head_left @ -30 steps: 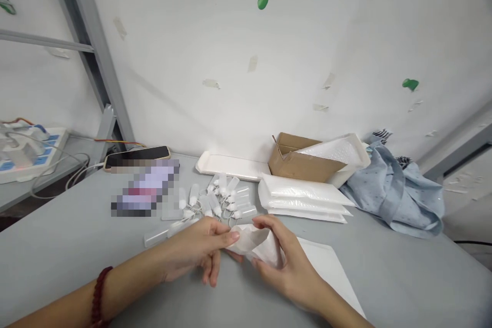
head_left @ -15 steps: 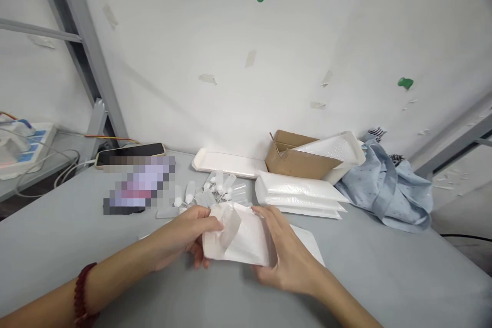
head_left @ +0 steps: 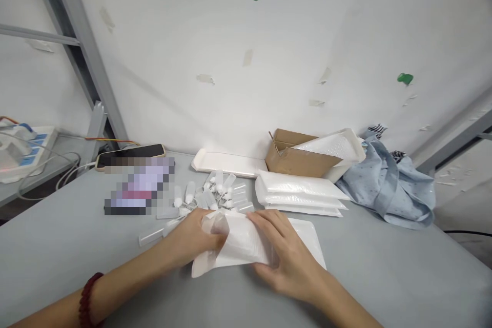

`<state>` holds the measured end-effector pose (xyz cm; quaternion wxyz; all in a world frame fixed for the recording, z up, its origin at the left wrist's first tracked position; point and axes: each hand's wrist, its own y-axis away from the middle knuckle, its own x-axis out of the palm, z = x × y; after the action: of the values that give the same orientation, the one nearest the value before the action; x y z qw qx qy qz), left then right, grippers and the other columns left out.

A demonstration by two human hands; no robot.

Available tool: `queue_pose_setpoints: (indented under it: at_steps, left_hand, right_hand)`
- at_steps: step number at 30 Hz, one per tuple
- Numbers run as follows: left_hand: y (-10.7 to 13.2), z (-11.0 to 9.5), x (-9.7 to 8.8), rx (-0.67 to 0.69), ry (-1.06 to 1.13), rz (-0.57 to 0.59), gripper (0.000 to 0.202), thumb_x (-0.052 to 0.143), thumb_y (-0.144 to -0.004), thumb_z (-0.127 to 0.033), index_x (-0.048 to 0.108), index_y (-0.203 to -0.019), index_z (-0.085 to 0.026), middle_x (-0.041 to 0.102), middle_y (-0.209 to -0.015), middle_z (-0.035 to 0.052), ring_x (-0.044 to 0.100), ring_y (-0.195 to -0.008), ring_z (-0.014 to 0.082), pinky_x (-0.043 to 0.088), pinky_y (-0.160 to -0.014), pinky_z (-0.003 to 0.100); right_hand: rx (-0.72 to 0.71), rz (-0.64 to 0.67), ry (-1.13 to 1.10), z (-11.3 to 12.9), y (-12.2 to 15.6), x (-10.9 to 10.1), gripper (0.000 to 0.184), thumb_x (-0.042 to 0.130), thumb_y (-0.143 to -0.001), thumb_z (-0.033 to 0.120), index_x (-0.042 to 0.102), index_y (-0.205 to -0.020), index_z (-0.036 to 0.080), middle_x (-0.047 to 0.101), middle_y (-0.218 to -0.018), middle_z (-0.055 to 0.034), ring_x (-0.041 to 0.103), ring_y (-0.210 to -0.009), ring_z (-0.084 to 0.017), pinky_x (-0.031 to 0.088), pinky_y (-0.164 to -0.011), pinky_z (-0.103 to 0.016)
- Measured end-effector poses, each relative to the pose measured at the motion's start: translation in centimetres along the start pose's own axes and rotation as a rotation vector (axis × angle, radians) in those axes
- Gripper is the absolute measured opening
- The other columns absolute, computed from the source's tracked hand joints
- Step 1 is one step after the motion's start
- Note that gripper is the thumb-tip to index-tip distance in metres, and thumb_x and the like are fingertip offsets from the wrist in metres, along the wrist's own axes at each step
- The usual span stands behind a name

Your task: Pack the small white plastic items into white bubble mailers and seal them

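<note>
Evidently, the left hand [head_left: 198,238] pinches the gaping end of a flat, white, rectangular padded envelope [head_left: 246,241], thumb tucked inside the mouth, while the right hand [head_left: 286,253] clasps the opposite end, fingers along the far edge and thumb on the near one. Good handling here probably means a light right-hand grip, since squeezing would buckle the soft walls, and a left thumb pressed flat so the lip spreads without tearing. Just beyond the left hand, clear plastic tubes with white caps [head_left: 209,199] lie close enough to snag; beyond the right hand sits a stack of glossy white padded mailers [head_left: 300,188].
</note>
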<state>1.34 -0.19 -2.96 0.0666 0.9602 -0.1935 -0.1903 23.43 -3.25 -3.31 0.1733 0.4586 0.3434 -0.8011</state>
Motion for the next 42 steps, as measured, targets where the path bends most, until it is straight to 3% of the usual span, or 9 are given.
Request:
queue_pose_setpoints:
  at_steps: [5, 10, 14, 18, 26, 33, 35, 37, 42]
  left_hand:
    - [-0.5, -0.3, -2.1, 0.01, -0.005, 0.014, 0.026, 0.06, -0.074, -0.043, 0.056, -0.064, -0.019, 0.055, -0.052, -0.0043, 0.052, -0.049, 0.0132, 0.036, -0.047, 0.022]
    - [-0.6, -0.6, -7.4, 0.073, -0.217, -0.282, 0.028, 0.058, -0.076, -0.047, 0.058, -0.071, -0.02, 0.059, -0.059, -0.0028, 0.055, -0.054, 0.0138, 0.042, -0.055, 0.024]
    - [-0.2, -0.6, -9.9, 0.017, -0.512, -0.104, 0.026, 0.058, -0.075, -0.046, 0.063, -0.082, -0.021, 0.062, -0.064, -0.0015, 0.057, -0.061, 0.0171, 0.04, -0.056, 0.025]
    - [0.1, 0.0, -8.9, 0.007, -0.718, 0.028, 0.022, 0.054, -0.077, -0.042, 0.062, -0.079, -0.022, 0.062, -0.069, 0.0002, 0.056, -0.063, 0.0187, 0.035, -0.054, 0.026]
    - [0.3, 0.7, -5.5, 0.109, -1.07, -0.017, 0.012, 0.04, -0.076, -0.023, 0.045, -0.066, -0.02, 0.058, -0.069, 0.0049, 0.053, -0.062, 0.0216, 0.027, -0.053, 0.03]
    - [0.7, 0.5, -6.2, 0.099, -0.88, -0.054, 0.018, 0.047, -0.07, -0.024, 0.043, -0.053, -0.021, 0.051, -0.057, 0.0026, 0.049, -0.058, 0.0193, 0.022, -0.051, 0.03]
    - [0.9, 0.7, -6.3, 0.094, -0.798, -0.039, 0.008, 0.048, -0.07, -0.024, 0.053, -0.064, -0.022, 0.055, -0.062, 0.0019, 0.052, -0.063, 0.0204, 0.025, -0.052, 0.028]
    - [1.1, 0.9, -6.2, 0.109, -0.734, -0.023, 0.016, 0.048, -0.071, -0.024, 0.058, -0.082, -0.025, 0.06, -0.072, 0.0013, 0.054, -0.072, 0.022, 0.031, -0.055, 0.027]
    - [1.4, -0.4, -6.2, 0.095, -0.508, 0.016, 0.025, 0.053, -0.073, -0.029, 0.056, -0.097, -0.026, 0.061, -0.08, -0.0007, 0.056, -0.079, 0.0203, 0.04, -0.059, 0.025]
  right_hand:
    - [-0.01, -0.121, 0.031, -0.8, 0.1, 0.1, 0.061, 0.058, -0.076, 0.011, 0.038, -0.131, 0.024, 0.058, -0.117, -0.0082, 0.054, -0.103, -0.025, 0.046, -0.087, -0.04]
    - [0.067, -0.183, 0.035, -1.8, 0.1, 0.1, 0.055, 0.06, -0.08, 0.016, 0.04, -0.13, 0.025, 0.06, -0.113, -0.0083, 0.057, -0.099, -0.025, 0.05, -0.081, -0.038]
    - [0.115, -0.174, 0.045, -2.3, 0.1, 0.6, 0.051, 0.061, -0.082, 0.019, 0.041, -0.129, 0.025, 0.062, -0.11, -0.0074, 0.06, -0.096, -0.024, 0.052, -0.078, -0.036]
    - [0.121, -0.159, 0.058, -2.6, 0.2, 1.1, 0.05, 0.062, -0.082, 0.022, 0.042, -0.128, 0.024, 0.063, -0.111, -0.0075, 0.061, -0.099, -0.024, 0.053, -0.081, -0.037]
    - [0.167, -0.116, 0.082, -2.8, 0.2, 1.4, 0.046, 0.061, -0.082, 0.025, 0.045, -0.125, 0.025, 0.064, -0.113, -0.0067, 0.063, -0.099, -0.024, 0.054, -0.081, -0.038]
    - [0.185, -0.125, 0.086, -2.6, 0.1, 1.1, 0.044, 0.059, -0.082, 0.027, 0.045, -0.124, 0.025, 0.065, -0.111, -0.0066, 0.064, -0.096, -0.025, 0.054, -0.077, -0.037]
    - [0.187, -0.126, 0.087, -2.6, 0.1, 1.1, 0.045, 0.059, -0.082, 0.026, 0.044, -0.125, 0.025, 0.065, -0.111, -0.0068, 0.064, -0.096, -0.025, 0.055, -0.077, -0.038]
    - [0.187, -0.123, 0.089, -2.6, 0.1, 1.1, 0.046, 0.06, -0.083, 0.026, 0.043, -0.126, 0.026, 0.064, -0.113, -0.0071, 0.064, -0.097, -0.025, 0.054, -0.078, -0.039]
    - [0.197, -0.117, 0.085, -2.7, 0.1, 1.2, 0.049, 0.059, -0.083, 0.025, 0.04, -0.128, 0.025, 0.062, -0.117, -0.0078, 0.061, -0.102, -0.026, 0.053, -0.082, -0.041]
